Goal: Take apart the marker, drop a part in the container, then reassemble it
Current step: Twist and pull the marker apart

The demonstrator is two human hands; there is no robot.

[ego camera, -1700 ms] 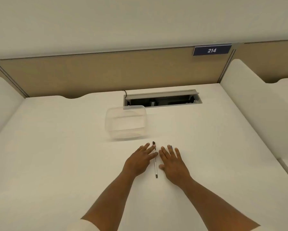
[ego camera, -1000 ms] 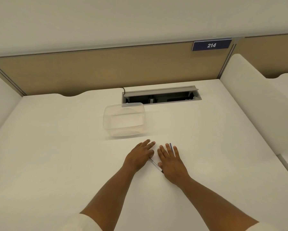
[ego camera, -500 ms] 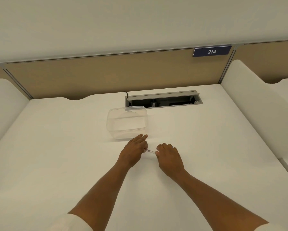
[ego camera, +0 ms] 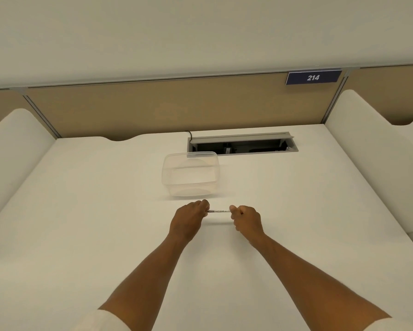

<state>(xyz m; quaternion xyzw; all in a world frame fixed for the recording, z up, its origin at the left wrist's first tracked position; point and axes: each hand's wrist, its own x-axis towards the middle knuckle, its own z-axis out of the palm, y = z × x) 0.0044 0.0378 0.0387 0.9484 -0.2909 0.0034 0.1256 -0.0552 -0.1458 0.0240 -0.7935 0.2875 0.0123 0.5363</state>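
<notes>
- A white desk point(ego camera: 81, 235) fills the scene, with a tan partition point(ego camera: 153, 106) along its far edge bearing a blue sign point(ego camera: 313, 77) that reads 214.
- An open cable tray point(ego camera: 242, 145) is set into the desk's far side.
- A clear plastic container point(ego camera: 190, 173) stands just near of the tray, left of centre.
- The left hand point(ego camera: 188, 218) is curled closed around the marker's left end.
- The right hand point(ego camera: 246, 219) is closed on its right end.
- The white marker point(ego camera: 219, 211) lies level between them, just near of the container, above the desk.
</notes>
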